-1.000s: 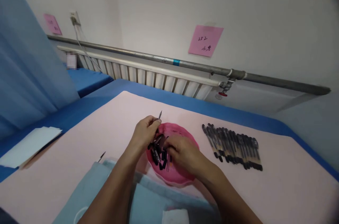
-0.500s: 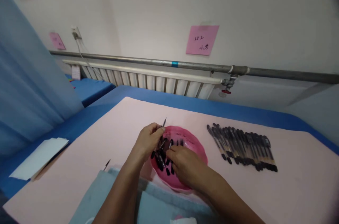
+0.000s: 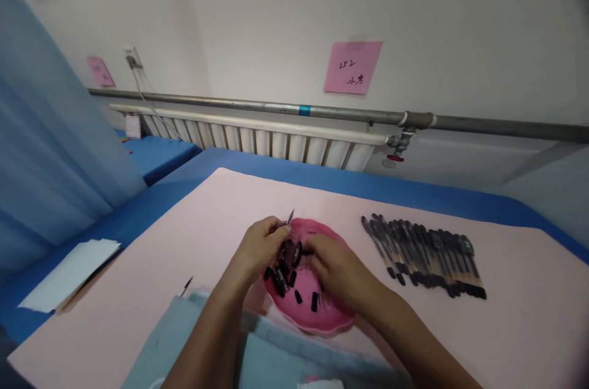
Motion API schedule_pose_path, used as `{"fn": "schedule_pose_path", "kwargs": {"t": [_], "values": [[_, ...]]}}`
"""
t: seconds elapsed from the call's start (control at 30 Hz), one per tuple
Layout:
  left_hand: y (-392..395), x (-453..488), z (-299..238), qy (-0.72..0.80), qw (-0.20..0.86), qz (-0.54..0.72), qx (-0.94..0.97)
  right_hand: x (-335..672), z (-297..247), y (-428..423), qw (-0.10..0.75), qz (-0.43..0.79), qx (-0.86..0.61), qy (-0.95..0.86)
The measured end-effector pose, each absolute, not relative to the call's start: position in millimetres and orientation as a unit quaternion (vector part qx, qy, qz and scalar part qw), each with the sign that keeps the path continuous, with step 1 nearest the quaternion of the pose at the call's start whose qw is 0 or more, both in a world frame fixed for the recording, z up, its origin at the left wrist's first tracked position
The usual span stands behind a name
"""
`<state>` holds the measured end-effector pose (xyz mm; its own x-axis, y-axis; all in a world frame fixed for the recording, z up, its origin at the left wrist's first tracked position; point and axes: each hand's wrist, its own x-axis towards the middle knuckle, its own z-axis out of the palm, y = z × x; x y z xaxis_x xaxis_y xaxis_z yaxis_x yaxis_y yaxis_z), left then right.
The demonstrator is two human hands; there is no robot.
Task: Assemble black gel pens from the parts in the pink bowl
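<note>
A pink dish (image 3: 331, 318) with several small black pen caps (image 3: 280, 278) sits on the pale pink mat (image 3: 184, 235). My left hand (image 3: 260, 248) is closed on a thin pen refill (image 3: 289, 217) whose tip points up over the dish's far left rim. My right hand (image 3: 334, 269) reaches into the dish with curled fingers that pinch a black cap (image 3: 298, 252). A row of several assembled black pens (image 3: 423, 254) lies to the right of the dish.
A light blue cloth (image 3: 257, 358) covers my lap at the near edge, with another refill (image 3: 186, 285) beside it. A white paper sheet (image 3: 69, 272) lies at the left. A blue curtain (image 3: 50, 131) hangs left. A radiator (image 3: 257, 140) and pipe run along the wall.
My right hand has moved from the near left part of the dish to its middle, lifting a cap. Two loose caps now show at the dish's near side. The left hand stayed put.
</note>
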<state>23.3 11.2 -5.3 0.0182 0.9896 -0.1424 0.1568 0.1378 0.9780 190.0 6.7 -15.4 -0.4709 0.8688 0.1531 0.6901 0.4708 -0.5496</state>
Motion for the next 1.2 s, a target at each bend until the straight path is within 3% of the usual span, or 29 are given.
{"fn": "schedule_pose_path", "kwargs": {"t": [0.13,0.27,0.37,0.77,1.2], "values": [[7,27,-2,0.536,0.559,0.404,0.487,201,-6,19,0.464,0.361,-0.532,-0.609],[5,34,-6,0.513,0.566,0.391,0.512,203,-8,25,0.564,0.501,-0.494,-0.433],[3,40,-9,0.511,0.553,0.382,0.536,200,-11,25,0.612,0.541,-0.453,-0.359],[0,47,-9,0.487,0.533,0.379,0.579,192,-13,22,0.645,0.535,-0.436,-0.329],[1,47,-10,0.499,0.524,0.393,0.567,188,-18,21,0.604,0.590,-0.421,-0.331]]}}
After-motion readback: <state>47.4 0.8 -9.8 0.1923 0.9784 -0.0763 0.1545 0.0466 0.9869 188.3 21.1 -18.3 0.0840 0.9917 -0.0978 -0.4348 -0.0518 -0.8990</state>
